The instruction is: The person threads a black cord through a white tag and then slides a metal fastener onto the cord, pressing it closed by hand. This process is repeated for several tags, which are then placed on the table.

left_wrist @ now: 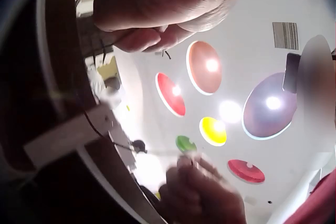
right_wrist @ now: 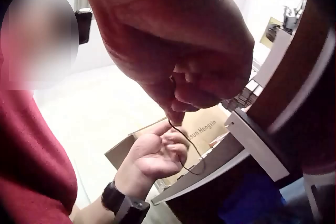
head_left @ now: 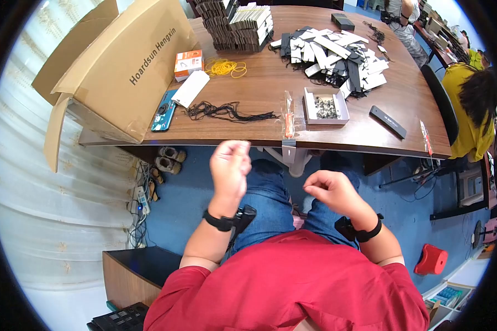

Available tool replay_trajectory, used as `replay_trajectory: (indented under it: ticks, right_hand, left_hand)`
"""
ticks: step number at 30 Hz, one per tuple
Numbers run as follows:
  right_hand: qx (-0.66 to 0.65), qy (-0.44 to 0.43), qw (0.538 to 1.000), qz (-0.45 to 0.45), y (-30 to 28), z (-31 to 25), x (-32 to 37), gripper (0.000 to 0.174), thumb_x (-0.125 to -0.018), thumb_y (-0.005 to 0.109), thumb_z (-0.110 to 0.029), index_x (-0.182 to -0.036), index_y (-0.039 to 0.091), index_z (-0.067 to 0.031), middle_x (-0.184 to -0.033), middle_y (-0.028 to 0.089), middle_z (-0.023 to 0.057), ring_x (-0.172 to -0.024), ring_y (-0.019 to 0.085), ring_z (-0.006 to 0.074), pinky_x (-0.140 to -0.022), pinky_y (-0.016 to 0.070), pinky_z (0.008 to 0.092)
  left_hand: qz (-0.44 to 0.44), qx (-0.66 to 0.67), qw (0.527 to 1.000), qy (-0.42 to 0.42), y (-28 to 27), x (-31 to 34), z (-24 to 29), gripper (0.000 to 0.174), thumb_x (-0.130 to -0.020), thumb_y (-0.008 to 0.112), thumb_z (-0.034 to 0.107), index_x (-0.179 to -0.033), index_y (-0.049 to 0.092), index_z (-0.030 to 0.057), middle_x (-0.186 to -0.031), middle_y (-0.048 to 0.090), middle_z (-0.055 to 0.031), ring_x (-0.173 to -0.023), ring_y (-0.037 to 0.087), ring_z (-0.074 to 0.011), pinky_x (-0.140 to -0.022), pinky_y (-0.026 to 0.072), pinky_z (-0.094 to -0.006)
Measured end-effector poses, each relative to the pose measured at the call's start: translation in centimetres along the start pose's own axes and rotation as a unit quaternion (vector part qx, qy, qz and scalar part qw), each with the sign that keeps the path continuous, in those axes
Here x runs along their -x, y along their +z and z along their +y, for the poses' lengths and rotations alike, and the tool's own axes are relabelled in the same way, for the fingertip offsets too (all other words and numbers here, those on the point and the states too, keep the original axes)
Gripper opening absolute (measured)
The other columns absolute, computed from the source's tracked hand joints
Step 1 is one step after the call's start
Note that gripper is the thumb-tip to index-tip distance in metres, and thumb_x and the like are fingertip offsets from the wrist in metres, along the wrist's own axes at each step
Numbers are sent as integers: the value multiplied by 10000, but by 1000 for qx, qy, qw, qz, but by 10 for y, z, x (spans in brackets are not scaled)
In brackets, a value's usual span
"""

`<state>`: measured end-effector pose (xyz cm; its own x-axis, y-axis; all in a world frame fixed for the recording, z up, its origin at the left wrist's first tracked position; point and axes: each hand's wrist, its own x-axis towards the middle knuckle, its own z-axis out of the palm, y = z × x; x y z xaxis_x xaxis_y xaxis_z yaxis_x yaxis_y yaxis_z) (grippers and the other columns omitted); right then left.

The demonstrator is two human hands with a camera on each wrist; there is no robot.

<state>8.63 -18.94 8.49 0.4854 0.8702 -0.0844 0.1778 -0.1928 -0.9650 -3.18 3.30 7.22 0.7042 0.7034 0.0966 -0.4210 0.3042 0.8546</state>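
Observation:
Both hands are raised in front of the table edge, a short gap apart. My left hand [head_left: 230, 171] has its thumb and fingertips together, pinching a thin black cord [right_wrist: 203, 164]. In the right wrist view the cord hangs in a loop between the two hands. My right hand [head_left: 337, 192] has curled fingers and pinches the cord's other part between thumb and forefinger. A small dark piece [left_wrist: 139, 146] shows on the cord in the left wrist view. Nearest on the table lie a tangle of black cords [head_left: 226, 113] and a white box [head_left: 341, 120] of small dark parts.
A large cardboard box [head_left: 149, 71] stands at the left. Stacked strips [head_left: 218, 33] and a heap of white and black strips [head_left: 326, 52] fill the back. A black strip [head_left: 387, 122] lies at the right. An orange-marked packet [head_left: 289, 118] and a blue card [head_left: 163, 113] sit near the edge.

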Motion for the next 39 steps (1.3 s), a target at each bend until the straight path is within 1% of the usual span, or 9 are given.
replay_trajectory:
  ticks: [4, 8, 15, 19, 22, 27, 31, 34, 39]
  right_hand:
    - [256, -270, 923, 99, 16, -17, -14, 156, -737, 639, -33, -879, 664, -94, -752, 564, 80, -706, 605, 300, -617, 504, 371]
    - [280, -292, 905, 130, 17, -20, -26, 234, -757, 631, -18, -979, 601, -87, -736, 566, 85, -693, 604, 304, -607, 494, 368]
    - [147, -142, 967, 150, 14, -25, -24, 291, -772, 659, -1, -1028, 530, -52, -720, 583, 101, -675, 607, 284, -595, 481, 353]
    - [183, -184, 953, 157, 7, -22, -25, 262, -754, 655, 16, -987, 555, -47, -748, 576, 109, -701, 602, 285, -618, 481, 358]
    - [207, -232, 936, 162, 3, -22, -26, 245, -743, 649, 27, -965, 569, -39, -771, 569, 116, -724, 595, 290, -638, 481, 361]
    - [210, -229, 935, 168, 0, -24, -24, 241, -764, 641, 39, -989, 585, -26, -797, 596, 109, -714, 606, 251, -643, 491, 330]
    - [-2, -118, 979, 167, -3, -9, -25, 220, -850, 605, 28, -1067, 598, -10, -831, 655, 68, -696, 600, 96, -637, 495, 237]
    - [-100, -73, 971, 204, -8, -6, -24, 177, -896, 596, -54, -1064, 606, 3, -820, 642, 25, -679, 584, 75, -613, 477, 209]
    - [-248, 2, 963, 106, -10, 2, -23, 210, -891, 625, -115, -1081, 623, -25, -842, 666, 44, -637, 569, 67, -556, 431, 183]
  left_hand:
    - [-62, -60, 994, -64, 34, 21, -36, 72, -914, 589, 90, -888, 588, 22, -738, 622, -45, -643, 603, -122, -568, 470, -226]
    - [-71, 12, 989, -131, 45, 25, -44, 44, -914, 585, 75, -910, 578, 32, -813, 633, -48, -734, 627, -133, -674, 519, -246]
    - [-118, -145, 981, -59, 48, 27, -51, 76, -908, 605, 77, -877, 585, 10, -820, 582, -16, -693, 554, -56, -621, 494, -213]
    - [-122, -160, 977, -75, 47, 28, -49, 76, -891, 632, 78, -856, 610, 14, -797, 531, 15, -631, 456, -27, -555, 374, -176]
    - [-152, -194, 969, 15, 45, 25, -57, 77, -873, 650, 65, -846, 622, -1, -793, 522, 19, -650, 449, -26, -574, 376, -178]
    - [-176, -238, 955, 2, 50, 26, -48, 72, -862, 660, 57, -850, 630, -8, -780, 521, 24, -670, 451, -20, -576, 376, -180]
    - [-152, -157, 972, -87, 46, 24, -49, 53, -863, 658, 57, -883, 635, 13, -769, 565, 36, -644, 453, -16, -573, 361, -166]
    - [-131, -143, 976, -100, 49, 25, -39, 53, -870, 653, 74, -876, 636, 24, -728, 567, 49, -589, 421, -3, -511, 318, -158]
    - [-129, -142, 978, -79, 49, 24, -41, 50, -870, 653, 82, -868, 638, 33, -711, 558, 57, -574, 411, 0, -491, 304, -161]
